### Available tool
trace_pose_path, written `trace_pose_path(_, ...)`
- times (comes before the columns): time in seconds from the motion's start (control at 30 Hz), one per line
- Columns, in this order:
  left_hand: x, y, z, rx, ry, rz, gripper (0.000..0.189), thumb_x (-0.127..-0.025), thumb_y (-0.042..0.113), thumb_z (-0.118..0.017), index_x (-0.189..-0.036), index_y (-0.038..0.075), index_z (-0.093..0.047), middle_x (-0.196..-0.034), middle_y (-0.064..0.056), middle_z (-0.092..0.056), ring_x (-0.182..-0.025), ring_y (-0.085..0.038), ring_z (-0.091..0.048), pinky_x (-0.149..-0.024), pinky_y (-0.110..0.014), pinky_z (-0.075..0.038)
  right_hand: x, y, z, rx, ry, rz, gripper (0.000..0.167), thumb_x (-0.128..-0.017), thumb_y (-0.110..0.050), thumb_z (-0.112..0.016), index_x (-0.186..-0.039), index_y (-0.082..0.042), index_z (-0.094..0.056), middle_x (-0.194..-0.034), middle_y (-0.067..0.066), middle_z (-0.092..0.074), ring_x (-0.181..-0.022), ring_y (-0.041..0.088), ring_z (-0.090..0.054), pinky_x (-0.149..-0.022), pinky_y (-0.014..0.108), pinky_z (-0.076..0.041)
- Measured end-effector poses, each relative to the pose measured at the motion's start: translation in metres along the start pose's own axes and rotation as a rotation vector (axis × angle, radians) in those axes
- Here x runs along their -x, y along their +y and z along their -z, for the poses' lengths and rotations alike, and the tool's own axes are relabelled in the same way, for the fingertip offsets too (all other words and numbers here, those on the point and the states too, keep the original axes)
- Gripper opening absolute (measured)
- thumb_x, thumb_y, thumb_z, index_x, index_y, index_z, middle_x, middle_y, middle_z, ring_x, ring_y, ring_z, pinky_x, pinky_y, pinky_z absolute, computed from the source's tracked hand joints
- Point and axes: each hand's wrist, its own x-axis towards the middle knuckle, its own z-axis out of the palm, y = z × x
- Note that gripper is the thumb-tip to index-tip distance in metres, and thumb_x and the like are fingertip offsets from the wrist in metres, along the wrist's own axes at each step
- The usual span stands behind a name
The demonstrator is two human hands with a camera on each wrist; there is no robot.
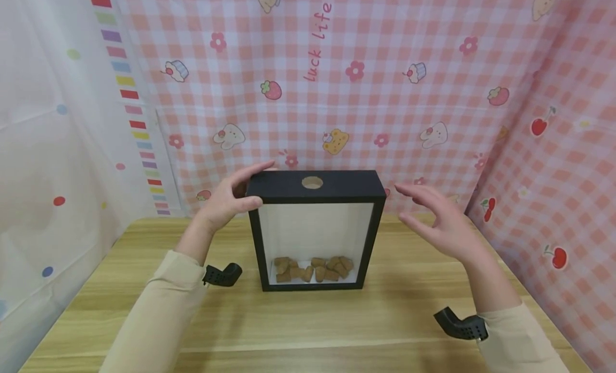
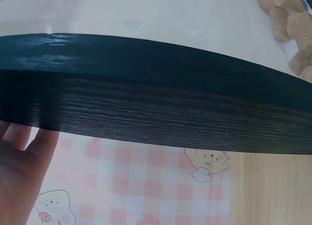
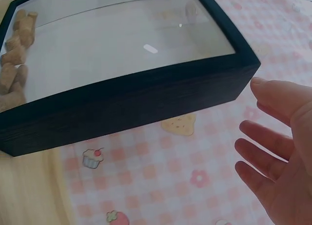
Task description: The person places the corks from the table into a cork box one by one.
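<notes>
A black shadow box frame (image 1: 345,187) with a clear front and a round hole (image 1: 312,183) in its top stands upright on the table. Brown corks (image 1: 332,269) lie in two heaps along its bottom inside. At the top left corner my left hand (image 1: 225,202) grips the frame, thumb on the front edge and fingers reaching behind. Its fingers (image 2: 43,149) touch the black side in the left wrist view. My right hand (image 1: 440,220) is held in the air to the right of the frame, fingers apart and holding nothing; a gap separates it from the frame.
The wooden table (image 1: 308,330) extends in front of the frame and to both sides. Behind it hangs a pink checked curtain (image 1: 394,111), with another panel on the right and a white dotted one (image 1: 58,148) on the left. Black wrist mounts (image 1: 223,275) stick out from both sleeves.
</notes>
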Motion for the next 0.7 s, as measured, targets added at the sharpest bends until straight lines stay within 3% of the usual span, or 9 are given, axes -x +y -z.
trace_pose_path(0.17,-0.001,0.004,0.0,-0.035,0.019,-0.004,0.068,-0.09,0.021,-0.066,-0.153,0.012,-0.04,-0.151,-0.019,-0.041,-0.13,-0.023,-0.047,-0.097,-0.03,-0.042,0.007,0.008,-0.007,-0.019,0.017,-0.003,0.059,-0.083,0.007,-0.073,-0.138,-0.004,-0.056,-0.135,0.012,-0.058,-0.123,0.012,-0.049,-0.099,0.016,-0.035)
trace_pose_path(0.33,-0.002,0.005,0.003,-0.094,0.026,0.009,0.065,-0.093,0.021,-0.061,-0.153,0.013,-0.039,-0.151,-0.015,-0.042,-0.142,-0.022,-0.032,-0.109,-0.032,-0.03,0.011,0.011,-0.01,-0.021,0.008,-0.04,0.057,-0.085,0.006,-0.072,-0.139,-0.003,-0.055,-0.136,0.014,-0.057,-0.122,0.021,-0.049,-0.098,0.015,-0.034)
trace_pose_path(0.57,-0.001,0.008,0.002,-0.112,0.019,0.013,0.064,-0.094,0.022,-0.061,-0.153,0.013,-0.04,-0.151,-0.016,-0.043,-0.143,-0.021,-0.032,-0.11,-0.031,-0.028,0.016,0.016,-0.012,-0.018,-0.001,-0.07,0.057,-0.086,0.003,-0.073,-0.139,-0.004,-0.055,-0.134,0.014,-0.057,-0.121,0.025,-0.05,-0.098,0.014,-0.033)
trace_pose_path(0.7,0.0,0.01,0.002,-0.136,0.031,0.03,0.063,-0.095,0.02,-0.06,-0.153,0.014,-0.039,-0.151,-0.014,-0.042,-0.143,-0.021,-0.032,-0.113,-0.037,-0.026,0.018,0.019,-0.014,-0.012,-0.002,-0.067,0.057,-0.085,0.004,-0.073,-0.138,-0.003,-0.056,-0.134,0.015,-0.058,-0.121,0.027,-0.051,-0.098,0.014,-0.033)
